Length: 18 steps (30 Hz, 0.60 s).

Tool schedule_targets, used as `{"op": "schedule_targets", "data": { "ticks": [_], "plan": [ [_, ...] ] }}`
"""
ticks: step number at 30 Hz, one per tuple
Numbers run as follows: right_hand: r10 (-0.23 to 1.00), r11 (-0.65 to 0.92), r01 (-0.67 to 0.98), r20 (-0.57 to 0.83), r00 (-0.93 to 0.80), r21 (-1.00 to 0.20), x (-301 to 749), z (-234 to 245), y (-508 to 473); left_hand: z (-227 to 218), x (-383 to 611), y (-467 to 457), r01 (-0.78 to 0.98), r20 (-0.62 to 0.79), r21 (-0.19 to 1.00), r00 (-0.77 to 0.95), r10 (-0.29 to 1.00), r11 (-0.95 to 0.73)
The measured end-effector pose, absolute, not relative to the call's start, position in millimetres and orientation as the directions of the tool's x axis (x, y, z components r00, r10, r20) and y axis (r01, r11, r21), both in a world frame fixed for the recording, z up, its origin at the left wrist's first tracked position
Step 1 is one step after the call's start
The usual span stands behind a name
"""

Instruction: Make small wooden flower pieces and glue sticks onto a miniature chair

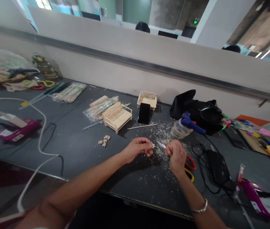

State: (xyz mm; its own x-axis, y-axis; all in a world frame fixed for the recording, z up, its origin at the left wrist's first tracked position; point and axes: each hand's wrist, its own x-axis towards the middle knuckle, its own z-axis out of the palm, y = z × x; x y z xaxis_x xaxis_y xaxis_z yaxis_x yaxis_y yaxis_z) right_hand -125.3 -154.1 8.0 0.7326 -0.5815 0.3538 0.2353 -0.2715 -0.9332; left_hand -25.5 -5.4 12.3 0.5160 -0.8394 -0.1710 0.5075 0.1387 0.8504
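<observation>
Between the fingertips of my left hand (141,147) is a small wooden flower (153,145) in pale wood. My right hand (176,156) is closed around a craft knife, its pointed blade (160,145) aimed left at the flower; a small gap seems to separate the two. The knife's handle is hidden in my fist. Several similar wooden flowers (104,140) lie in a cluster left of my left hand. Pale shavings (160,159) are scattered under and around both hands. Scissors with red and yellow handles (189,168) lie partly behind my right wrist.
A miniature bamboo bench (117,117) and another small stick-built seat (147,99) stand behind, with a phone (144,113) leaning there. A blue glue gun (189,122) rests on a clear jar (181,129). Bagged sticks (101,108), a black bag (194,109) and cables (204,178) surround the workspace.
</observation>
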Motion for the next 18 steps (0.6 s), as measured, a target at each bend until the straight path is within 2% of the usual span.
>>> {"op": "schedule_targets", "data": {
  "ticks": [2, 6, 12, 15, 18],
  "plan": [
    [-0.549, -0.326, 0.199, 0.357, 0.756, -0.924, -125.4, 9.2, -152.8, 12.3, -24.9, -5.2, 0.513, -0.18, 0.847, 0.52, -0.835, 0.137],
    [-0.41, -0.443, 0.107, 0.307, 0.859, -0.89, -125.7, 10.0, -148.4, 11.3, -23.8, -5.2, 0.541, -0.187, 0.823, 0.541, -0.82, 0.17],
    [-0.278, -0.529, 0.105, 0.289, 0.916, -0.842, -123.7, 8.9, -143.5, 9.0, -24.8, -6.1, 0.508, -0.186, 0.847, 0.559, -0.808, 0.156],
    [-0.328, -0.499, 0.091, 0.285, 0.901, -0.862, -125.2, 10.1, -144.4, 7.7, -23.9, -7.4, 0.512, -0.204, 0.841, 0.599, -0.774, 0.174],
    [-0.462, -0.325, 0.145, 0.291, 0.838, -0.934, -125.5, 11.4, -146.8, 6.8, -21.1, -9.0, 0.528, -0.209, 0.807, 0.675, -0.708, 0.264]
  ]
}}
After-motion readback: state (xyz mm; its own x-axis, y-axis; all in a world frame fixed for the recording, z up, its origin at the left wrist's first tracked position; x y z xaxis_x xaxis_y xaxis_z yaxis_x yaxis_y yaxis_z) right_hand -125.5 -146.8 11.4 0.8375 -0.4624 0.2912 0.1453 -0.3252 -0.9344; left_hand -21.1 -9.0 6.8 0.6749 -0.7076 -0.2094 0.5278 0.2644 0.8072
